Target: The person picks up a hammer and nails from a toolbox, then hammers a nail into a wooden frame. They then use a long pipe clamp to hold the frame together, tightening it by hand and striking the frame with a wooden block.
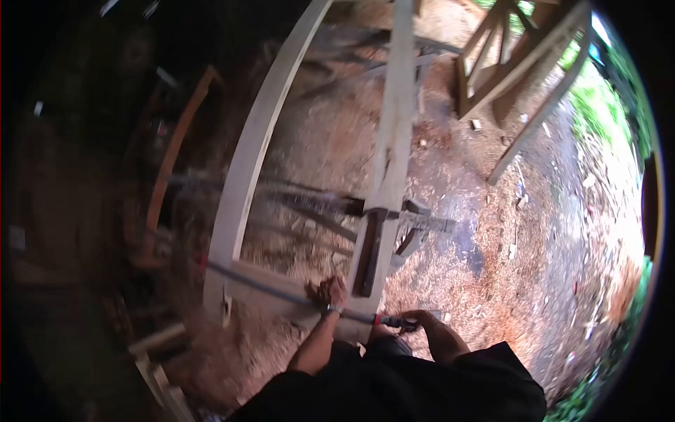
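Observation:
A long bar clamp [271, 289] lies across the near end of a pale wooden frame, with a red jaw at each end. My right hand [420, 318] is closed around the clamp's dark handle end, just right of the frame. My left hand [332, 289] is over the frame's near crosspiece [264, 285], its wrist beside the clamp bar; its fingers are smeared by motion. A dark, long, narrow tool [369, 253] rests on the frame's right rail [391, 141], beyond my hands. The left rail [242, 169] runs away from me.
Sawhorse-like supports [316, 221] stand under the frame. Wood chips [450, 309] cover the ground. A triangular wooden structure [503, 74] is at the upper right, with a leaning board [524, 137]. An orange-brown board [176, 155] and wood offcuts [158, 376] are on the dark left side.

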